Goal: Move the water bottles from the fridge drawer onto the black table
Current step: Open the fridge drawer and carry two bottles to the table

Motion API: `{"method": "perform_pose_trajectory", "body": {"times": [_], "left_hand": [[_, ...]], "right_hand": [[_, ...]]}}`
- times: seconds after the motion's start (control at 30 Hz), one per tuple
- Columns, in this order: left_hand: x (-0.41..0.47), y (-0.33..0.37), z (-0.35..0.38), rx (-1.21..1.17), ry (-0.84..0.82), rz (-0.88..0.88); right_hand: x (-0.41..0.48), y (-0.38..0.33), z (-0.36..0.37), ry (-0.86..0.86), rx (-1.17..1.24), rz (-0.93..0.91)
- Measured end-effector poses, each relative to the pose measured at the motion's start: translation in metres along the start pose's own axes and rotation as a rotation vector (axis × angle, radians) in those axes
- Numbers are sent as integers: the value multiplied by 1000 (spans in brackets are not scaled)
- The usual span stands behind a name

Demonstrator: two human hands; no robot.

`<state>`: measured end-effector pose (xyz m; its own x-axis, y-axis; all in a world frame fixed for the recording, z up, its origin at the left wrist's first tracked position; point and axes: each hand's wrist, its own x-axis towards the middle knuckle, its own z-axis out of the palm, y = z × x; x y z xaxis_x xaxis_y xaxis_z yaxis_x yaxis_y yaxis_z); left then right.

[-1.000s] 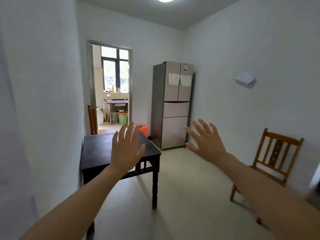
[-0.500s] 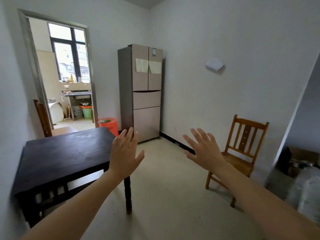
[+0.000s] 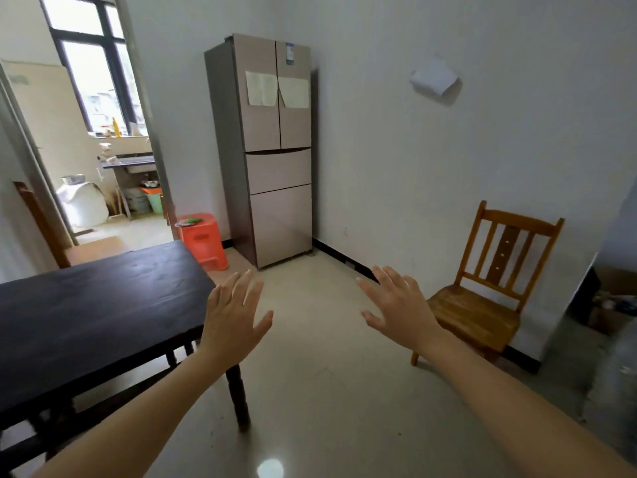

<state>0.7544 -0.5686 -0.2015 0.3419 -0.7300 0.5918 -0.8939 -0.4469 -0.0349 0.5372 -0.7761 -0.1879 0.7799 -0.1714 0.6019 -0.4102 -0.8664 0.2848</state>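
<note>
A tall beige fridge (image 3: 272,150) stands in the far corner, its two upper doors and both drawers (image 3: 279,170) closed. No water bottles show. The black table (image 3: 93,315) sits at my left, its top bare. My left hand (image 3: 234,315) is raised in front of me beside the table's near right corner, fingers spread, holding nothing. My right hand (image 3: 396,305) is raised to the right of it over the floor, fingers also spread and empty. Both hands are well short of the fridge.
An orange plastic stool (image 3: 201,241) stands left of the fridge by a doorway (image 3: 103,132) into a kitchen. A wooden chair (image 3: 482,291) sits against the right wall. Another chair back (image 3: 38,222) shows behind the table. Pale floor (image 3: 310,339) lies between me and the fridge.
The view has moved forward and swung right: the fridge looks larger and nearer, and the table has slid to my left. Both hands stay raised and open.
</note>
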Motion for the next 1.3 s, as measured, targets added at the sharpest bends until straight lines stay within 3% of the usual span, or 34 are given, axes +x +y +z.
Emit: {"method": "perform_pose_trajectory", "body": {"times": [0.2, 0.43, 0.77, 1.07, 1.3], "left_hand": [[68, -4, 67, -60, 0, 4], [209, -12, 136, -67, 80, 84], [345, 77, 258, -127, 63, 156], [457, 130, 320, -86, 139, -76], [492, 107, 356, 38, 41, -207]], "right_hand": [[44, 41, 69, -37, -37, -37], [117, 141, 119, -46, -183, -5], [119, 291, 216, -50, -248, 58], [196, 442, 309, 8, -131, -72], [260, 467, 401, 85, 70, -182]]}}
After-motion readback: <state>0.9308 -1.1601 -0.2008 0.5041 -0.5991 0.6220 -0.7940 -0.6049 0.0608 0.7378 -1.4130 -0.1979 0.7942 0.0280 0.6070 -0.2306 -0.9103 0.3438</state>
